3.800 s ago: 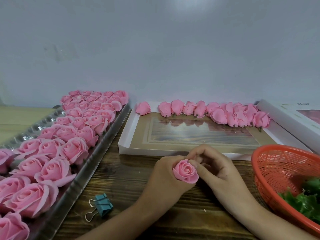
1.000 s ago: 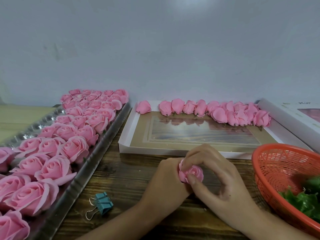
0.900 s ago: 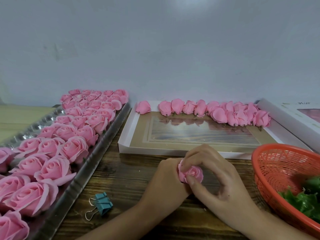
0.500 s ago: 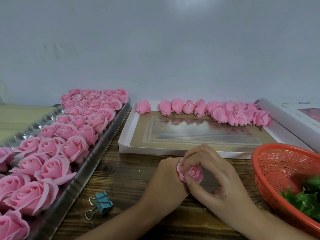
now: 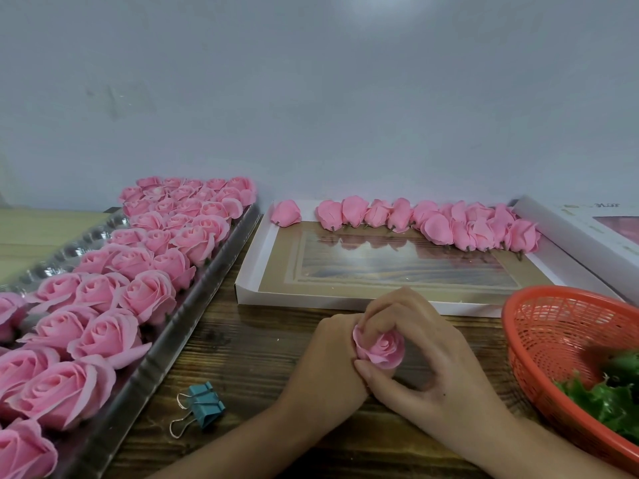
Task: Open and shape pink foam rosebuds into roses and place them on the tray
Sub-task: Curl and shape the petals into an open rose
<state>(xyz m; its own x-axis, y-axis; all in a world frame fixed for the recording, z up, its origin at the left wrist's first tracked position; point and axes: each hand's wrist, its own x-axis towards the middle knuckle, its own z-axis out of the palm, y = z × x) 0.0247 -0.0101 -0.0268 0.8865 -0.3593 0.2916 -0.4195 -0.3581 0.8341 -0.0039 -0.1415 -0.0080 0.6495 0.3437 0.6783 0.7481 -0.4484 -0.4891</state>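
Shaping a rose.
Left hand point(image 5: 325, 361) holds the rose point(image 5: 380, 349); right hand point(image 5: 432, 368) pinches petals; the tray point(image 5: 193, 305) comes next.

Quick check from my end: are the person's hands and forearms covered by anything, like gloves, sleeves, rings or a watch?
Nothing worn that shows. The left hand and right hand are bare, with no gloves or rings visible, and short plain nails. Both forearms are uncovered down to the frame's lower edge: no sleeves, watch or bracelet in view.
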